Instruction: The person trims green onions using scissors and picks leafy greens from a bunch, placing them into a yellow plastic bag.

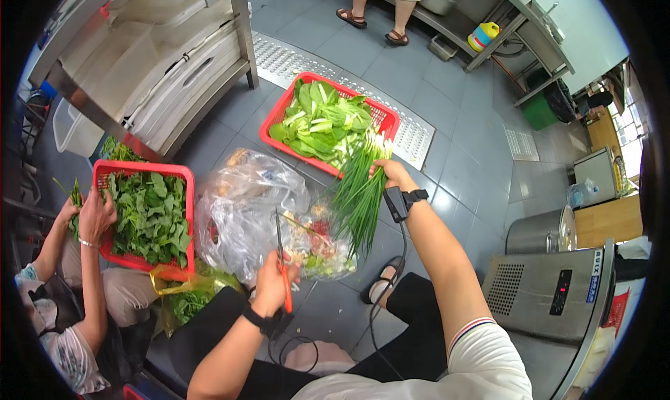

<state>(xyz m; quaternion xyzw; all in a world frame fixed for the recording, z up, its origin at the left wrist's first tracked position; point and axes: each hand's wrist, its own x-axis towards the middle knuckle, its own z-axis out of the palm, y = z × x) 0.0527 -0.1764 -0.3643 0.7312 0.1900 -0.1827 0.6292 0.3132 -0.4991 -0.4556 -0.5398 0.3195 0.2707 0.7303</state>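
My left hand (273, 285) grips an orange-handled bladed tool (286, 287), probably scissors, its dark narrow blade pointing away from me. A bunch of scallions (361, 196) is in my right hand (390, 174), held near the white ends, with the green leaves hanging towards me. These white ends overlap the near right corner of a red plastic basket (277, 109) of cut leafy greens (324, 120). Between my hands, a clear plastic bag (246, 206) lies on the floor, with vegetable scraps (319, 232) on its right part.
At left, a co-worker's hands (89, 211) hold green stems beside another red basket (190, 211) of leaves. A yellow bag (183, 285) of greens stands near my left knee. Steel shelving (243, 34) rises upper left. A steel appliance (539, 290) stands right; another person's feet (374, 28) are beyond.
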